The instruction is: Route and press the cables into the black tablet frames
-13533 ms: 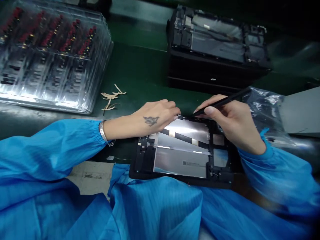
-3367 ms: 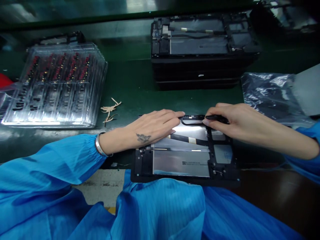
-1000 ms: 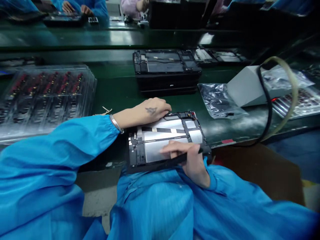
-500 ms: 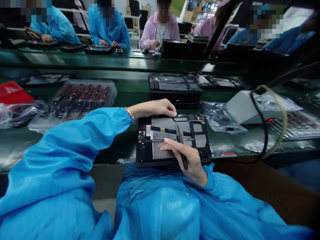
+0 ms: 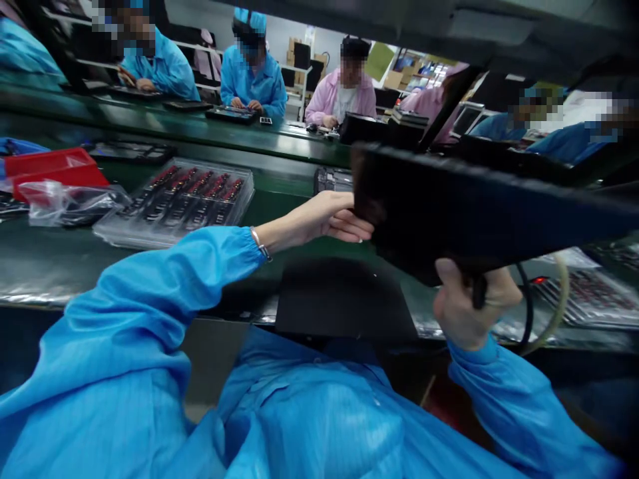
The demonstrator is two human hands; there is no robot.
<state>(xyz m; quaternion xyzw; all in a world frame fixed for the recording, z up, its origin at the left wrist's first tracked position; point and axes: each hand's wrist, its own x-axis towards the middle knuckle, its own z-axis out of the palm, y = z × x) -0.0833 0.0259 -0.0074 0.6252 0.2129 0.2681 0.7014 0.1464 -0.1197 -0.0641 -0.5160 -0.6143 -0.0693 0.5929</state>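
Lifted off the bench and tilted, an opened tablet (image 5: 449,213) turns its dark flat underside toward me, blurred by motion. My left hand (image 5: 339,216) is closed on its left edge, the fingers partly hidden behind it. Lower down, my right hand (image 5: 472,303) grips the near edge with the thumb on the dark face. A dark handle end of the tweezers (image 5: 479,291) pokes out between the fingers of that hand. Beneath lies a black mat (image 5: 344,303) at the bench's front edge. The tablet's inner side is out of sight.
To the left stand a clear plastic tray (image 5: 184,199) of small parts and a red bin (image 5: 54,169) with plastic bags. A stack of tablets (image 5: 332,179) is partly covered behind. At right are a cable (image 5: 556,299) and another parts tray (image 5: 599,293). Co-workers sit across.
The tablet has gone from lying on the mat, inner side up, to being raised and tilted to the right. My right hand has moved right and taken hold of it. The view has shifted.
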